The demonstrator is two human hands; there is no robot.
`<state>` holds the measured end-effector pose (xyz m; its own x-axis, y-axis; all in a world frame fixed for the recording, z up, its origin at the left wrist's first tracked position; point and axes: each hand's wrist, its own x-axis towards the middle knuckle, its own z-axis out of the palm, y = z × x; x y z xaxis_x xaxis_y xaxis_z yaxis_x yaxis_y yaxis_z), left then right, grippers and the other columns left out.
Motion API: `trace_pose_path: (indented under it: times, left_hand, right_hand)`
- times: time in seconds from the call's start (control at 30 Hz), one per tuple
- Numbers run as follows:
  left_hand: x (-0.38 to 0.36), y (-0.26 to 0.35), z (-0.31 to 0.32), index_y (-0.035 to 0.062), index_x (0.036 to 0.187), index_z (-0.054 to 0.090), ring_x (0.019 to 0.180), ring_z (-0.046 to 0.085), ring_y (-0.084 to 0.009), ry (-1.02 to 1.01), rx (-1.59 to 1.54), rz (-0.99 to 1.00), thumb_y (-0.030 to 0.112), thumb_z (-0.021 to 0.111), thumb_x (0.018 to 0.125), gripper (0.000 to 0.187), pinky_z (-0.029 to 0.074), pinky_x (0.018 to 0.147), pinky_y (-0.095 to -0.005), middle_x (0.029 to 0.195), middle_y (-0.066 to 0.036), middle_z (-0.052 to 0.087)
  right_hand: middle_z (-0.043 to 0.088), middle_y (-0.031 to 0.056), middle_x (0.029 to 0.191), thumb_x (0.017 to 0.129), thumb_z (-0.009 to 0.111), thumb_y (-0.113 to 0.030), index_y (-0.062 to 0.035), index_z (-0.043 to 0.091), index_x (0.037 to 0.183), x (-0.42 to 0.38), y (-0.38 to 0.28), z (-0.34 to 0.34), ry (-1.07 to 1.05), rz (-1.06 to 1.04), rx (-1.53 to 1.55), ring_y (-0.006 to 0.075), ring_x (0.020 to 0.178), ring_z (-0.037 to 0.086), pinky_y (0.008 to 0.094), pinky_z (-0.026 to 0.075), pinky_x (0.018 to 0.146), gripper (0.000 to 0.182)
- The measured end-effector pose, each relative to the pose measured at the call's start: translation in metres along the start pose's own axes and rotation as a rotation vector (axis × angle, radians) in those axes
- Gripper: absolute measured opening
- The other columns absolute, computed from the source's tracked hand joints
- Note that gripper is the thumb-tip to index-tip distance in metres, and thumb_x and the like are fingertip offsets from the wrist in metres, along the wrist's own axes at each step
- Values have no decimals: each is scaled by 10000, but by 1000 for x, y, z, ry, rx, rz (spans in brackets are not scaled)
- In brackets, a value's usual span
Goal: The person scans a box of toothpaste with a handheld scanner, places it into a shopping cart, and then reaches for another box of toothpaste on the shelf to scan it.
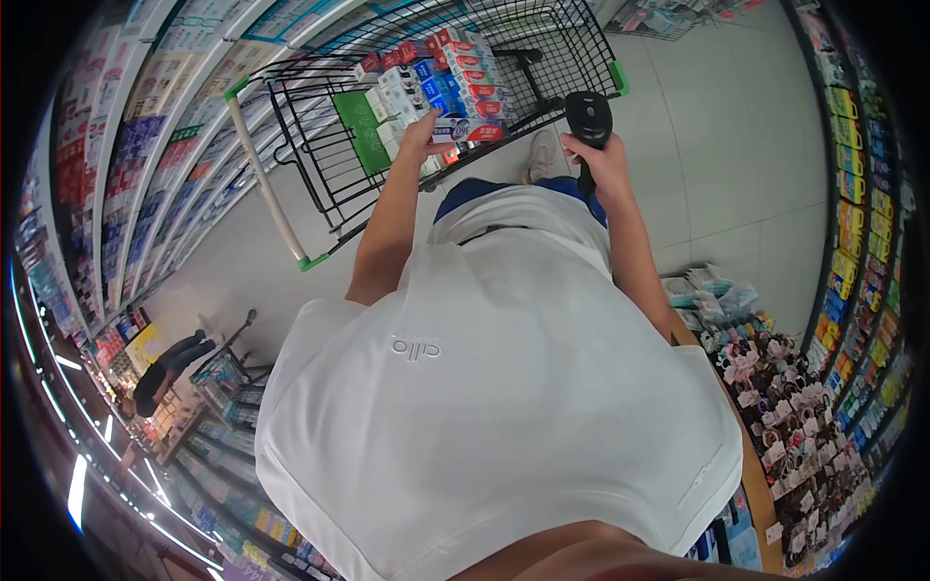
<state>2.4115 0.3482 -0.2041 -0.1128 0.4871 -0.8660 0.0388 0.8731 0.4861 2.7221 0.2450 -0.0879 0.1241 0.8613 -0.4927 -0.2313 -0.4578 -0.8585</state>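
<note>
In front of my body, my left hand (pixel 420 138) is closed on one end of a long toothpaste box (pixel 473 130) in white, blue and red, just over the near side of a black wire shopping cart (pixel 334 184). Stacks of similar small boxes, red-and-white (pixel 477 73), blue (pixel 438 87) and white (pixel 401 92), fill part of the cart. My right hand (pixel 606 165) grips a black handheld barcode scanner (pixel 589 121) by its handle, to the right of the cart. The scanner's head is raised, and its front side is hidden.
Shelves of packaged goods (pixel 126 145) line the left, and more racks (pixel 852 213) stand at right. A display of hair accessories (pixel 790 416) is close by my right side. Further back at lower left, a person (pixel 160 378) is near another cart (pixel 223 368). Tiled floor (pixel 717 165) lies ahead.
</note>
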Motion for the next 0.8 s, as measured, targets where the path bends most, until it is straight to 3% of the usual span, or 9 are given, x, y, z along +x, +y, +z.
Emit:
trace_pose_path:
  times: [0.03,0.13,0.4,0.5,0.6,0.67,0.7,0.77,0.8]
  left_hand:
    - [3,-5,0,-48,1121,551,886,655,-298,1,3,1,350,612,855,482,608,685,-418,1038,-177,622]
    - [0,-18,9,103,1250,470,1010,615,-289,-69,-114,-31,305,542,919,395,584,781,-446,1155,-127,580]
    - [26,-52,30,86,1177,493,1009,601,-310,-132,-258,-73,274,555,904,337,559,805,-499,1163,-148,570]
    - [42,-53,34,77,1246,459,1026,597,-309,-104,-185,-93,363,585,860,497,553,781,-491,1172,-152,567]
    - [70,-55,28,25,1257,489,1026,611,-300,15,100,-181,467,603,801,646,537,771,-437,1218,-196,556]
    - [120,-81,16,-33,1133,595,975,641,-291,86,413,41,538,614,747,689,522,764,-392,1182,-242,585]
    - [106,-72,18,-33,1133,595,975,641,-291,85,408,39,538,614,747,689,522,764,-392,1182,-242,585]
    - [53,-38,23,-41,937,678,878,673,-290,87,800,87,522,662,710,607,519,755,-375,1048,-254,646]
    - [48,-37,23,-41,937,678,878,673,-290,86,795,83,522,662,710,607,519,755,-375,1048,-254,646]
  right_hand:
    - [634,45,745,739,759,-133,8,641,856,1,1,0,1,-1,3,104,642,565,253,439,581,218]
    - [630,43,741,743,756,-134,5,641,852,1,5,0,-28,17,8,105,648,570,254,442,586,211]
    - [644,52,778,758,741,-142,-5,644,870,-2,4,2,-38,60,-34,121,683,593,270,433,616,202]
    - [644,54,774,756,745,-144,-5,643,867,-4,3,1,13,87,-65,127,683,596,272,432,615,206]
    - [643,55,772,755,745,-142,-3,642,864,-6,1,0,29,97,-73,130,682,598,275,432,614,204]
    - [643,56,773,754,745,-142,-2,640,867,-5,5,-3,21,106,-89,130,682,599,275,431,613,208]
    - [642,57,775,753,745,-142,-1,638,871,-4,6,-5,14,108,-99,130,681,599,276,430,613,212]
    - [641,55,760,744,755,-145,2,639,860,-3,4,-4,16,104,-102,126,670,589,275,436,604,220]
    - [640,53,744,735,765,-149,4,641,850,-3,3,-3,18,100,-100,122,659,579,275,442,595,228]
